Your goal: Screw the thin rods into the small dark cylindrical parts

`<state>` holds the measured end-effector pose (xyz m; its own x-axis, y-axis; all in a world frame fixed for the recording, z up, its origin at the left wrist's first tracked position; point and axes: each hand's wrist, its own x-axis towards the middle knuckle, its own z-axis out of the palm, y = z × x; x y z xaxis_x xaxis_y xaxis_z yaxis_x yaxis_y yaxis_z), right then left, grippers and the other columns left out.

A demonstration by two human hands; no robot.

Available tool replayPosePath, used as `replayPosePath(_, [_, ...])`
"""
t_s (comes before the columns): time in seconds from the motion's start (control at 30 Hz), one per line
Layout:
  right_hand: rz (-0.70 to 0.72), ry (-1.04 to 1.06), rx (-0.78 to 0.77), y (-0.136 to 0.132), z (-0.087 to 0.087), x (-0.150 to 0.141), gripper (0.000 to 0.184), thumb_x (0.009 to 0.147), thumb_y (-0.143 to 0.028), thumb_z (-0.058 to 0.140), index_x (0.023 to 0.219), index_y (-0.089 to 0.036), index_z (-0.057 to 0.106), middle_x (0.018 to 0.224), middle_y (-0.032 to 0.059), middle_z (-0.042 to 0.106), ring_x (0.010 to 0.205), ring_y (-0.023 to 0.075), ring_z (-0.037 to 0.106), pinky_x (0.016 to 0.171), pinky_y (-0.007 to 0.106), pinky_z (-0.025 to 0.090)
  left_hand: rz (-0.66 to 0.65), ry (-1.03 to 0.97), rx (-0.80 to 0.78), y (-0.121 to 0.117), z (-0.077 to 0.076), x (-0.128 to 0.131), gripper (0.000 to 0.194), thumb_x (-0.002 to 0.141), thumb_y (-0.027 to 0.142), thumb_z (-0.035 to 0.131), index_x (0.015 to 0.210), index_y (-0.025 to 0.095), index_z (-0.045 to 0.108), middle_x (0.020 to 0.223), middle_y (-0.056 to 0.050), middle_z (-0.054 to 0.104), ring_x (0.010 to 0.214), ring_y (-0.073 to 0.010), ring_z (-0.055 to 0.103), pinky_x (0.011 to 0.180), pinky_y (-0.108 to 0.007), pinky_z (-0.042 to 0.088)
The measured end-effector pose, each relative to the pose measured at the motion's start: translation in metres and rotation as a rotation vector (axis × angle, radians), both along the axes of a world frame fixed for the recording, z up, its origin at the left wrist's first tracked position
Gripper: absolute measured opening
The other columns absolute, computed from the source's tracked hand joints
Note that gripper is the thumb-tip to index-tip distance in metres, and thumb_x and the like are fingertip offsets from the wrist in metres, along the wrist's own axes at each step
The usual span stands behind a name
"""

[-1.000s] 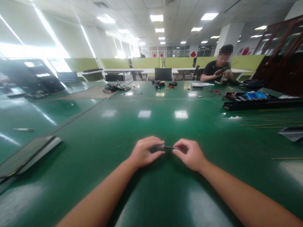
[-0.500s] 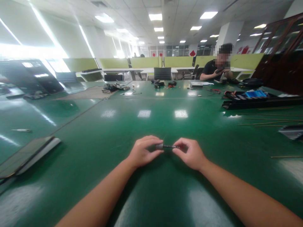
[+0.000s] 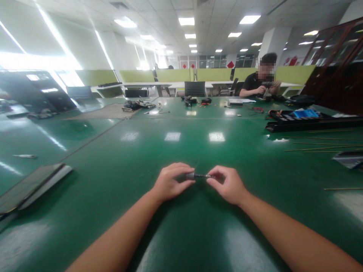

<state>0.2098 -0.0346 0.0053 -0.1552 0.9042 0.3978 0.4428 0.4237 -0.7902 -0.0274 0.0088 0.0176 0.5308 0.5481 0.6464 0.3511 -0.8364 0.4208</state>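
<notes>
Just above the green tabletop (image 3: pixel 181 223), my left hand (image 3: pixel 171 182) is closed on a small grey cylinder (image 3: pixel 190 176), thumb below and fingers above. A thin dark rod (image 3: pixel 201 175) runs from the cylinder's right end toward my right hand (image 3: pixel 229 184). Thumb and fingertips of that hand pinch the rod's other end. Part of the cylinder is hidden behind my left fingers, and the rod's far end is lost in my right grip. Whether cylinder and rod are one piece I cannot tell.
At left lies a flat dark panel (image 3: pixel 31 185), beyond it a thin white object (image 3: pixel 25 156). Several thin brass-coloured rods (image 3: pixel 323 144) and a long black channel (image 3: pixel 312 124) lie at right. Across the table a person (image 3: pixel 252 85) handles something dark. Electronic parts (image 3: pixel 138 104) lie along the far side.
My hands and the pieces between them hold almost the same place. Across the table, the person's hands have shifted slightly around the dark object.
</notes>
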Motion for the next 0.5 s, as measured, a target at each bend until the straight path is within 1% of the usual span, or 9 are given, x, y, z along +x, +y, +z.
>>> replayPosePath(0.13, [-0.011,0.001,0.007,0.0,0.0,-0.0005,0.007,0.079,-0.022,0.068,0.08,-0.016,0.071,0.073,0.0035,0.071,0.065,0.0167,0.062,0.061,0.026,0.046,0.014,0.008,-0.002,-0.0001,0.0007,-0.0008,0.026,0.076,0.025,0.078,0.102,0.018,0.074,0.097,-0.01,0.075,0.088,-0.0201,0.071,0.08,-0.032,0.059])
replayPosePath(0.5, [-0.008,0.015,-0.006,0.0007,-0.0004,0.0,0.007,0.079,-0.023,0.068,0.081,-0.016,0.071,0.073,0.0036,0.071,0.065,0.0167,0.062,0.06,0.026,0.046,0.0,-0.005,-0.021,0.0005,0.0009,-0.0013,0.028,0.076,0.023,0.079,0.103,0.02,0.073,0.098,-0.008,0.075,0.088,-0.0189,0.07,0.082,-0.031,0.058])
